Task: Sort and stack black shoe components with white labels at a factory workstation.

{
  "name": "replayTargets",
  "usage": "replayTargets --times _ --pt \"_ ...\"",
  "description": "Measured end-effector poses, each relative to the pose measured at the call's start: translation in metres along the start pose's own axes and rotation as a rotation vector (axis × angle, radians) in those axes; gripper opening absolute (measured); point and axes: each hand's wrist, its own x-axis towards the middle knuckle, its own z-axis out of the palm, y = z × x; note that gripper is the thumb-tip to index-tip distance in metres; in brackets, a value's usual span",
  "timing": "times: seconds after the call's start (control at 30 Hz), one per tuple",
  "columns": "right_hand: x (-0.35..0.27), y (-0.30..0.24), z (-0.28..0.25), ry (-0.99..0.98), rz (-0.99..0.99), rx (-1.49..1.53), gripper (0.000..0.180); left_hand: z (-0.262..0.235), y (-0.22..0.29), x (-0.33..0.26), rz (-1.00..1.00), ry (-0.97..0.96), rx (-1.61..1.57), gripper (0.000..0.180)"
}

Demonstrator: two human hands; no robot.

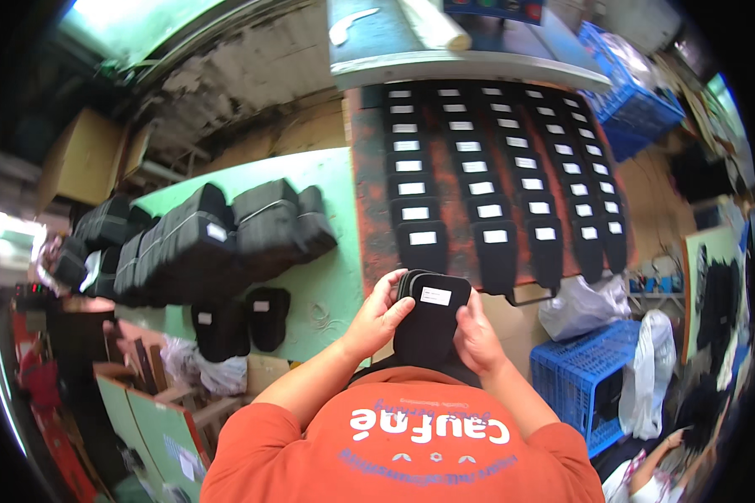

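Head view: your left hand (379,321) and right hand (478,337) pinch opposite edges of the black stack (426,332) — probably keeping its layers even — white label (435,296) up.

Just to the right of the right hand (478,339) stands a blue plastic crate (562,369), a translucent bag (583,312) slumped behind it and a white bag (650,369) at its far side. Farther right of the hands — lower down — shows a co-worker's arm (658,461). Well ahead of the hands, a pale roll (432,21) lies on a blue-topped bench (377,46); far left of the left hand (382,310), a brown box (80,159).
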Motion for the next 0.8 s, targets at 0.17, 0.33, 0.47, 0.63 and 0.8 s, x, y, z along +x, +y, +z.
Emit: replayTargets --times 0.17,0.33,0.47,0.63,0.8 --pt "-0.017 0.030 0.003 0.085 0.008 -0.060 0.030 0.008 0.001 -0.038 0.070 -0.098 0.481 0.085" --pt "-0.015 0.015 0.015 0.028 0.070 -0.240 0.025 -0.009 -0.008 -0.062 0.156 0.243 0.355 0.076" --pt "-0.025 -0.006 -0.065 0.624 0.165 -0.091 0.047 -0.101 0.028 -0.096 0.094 0.546 0.189 0.060" --pt "-0.008 -0.020 -0.174 0.900 -0.008 -0.003 0.061 -0.205 0.024 -0.128 -0.040 0.715 0.399 0.063" --pt "0.000 -0.017 -0.202 0.686 -0.135 -0.281 0.045 -0.204 -0.004 -0.112 -0.106 1.062 1.157 0.054"
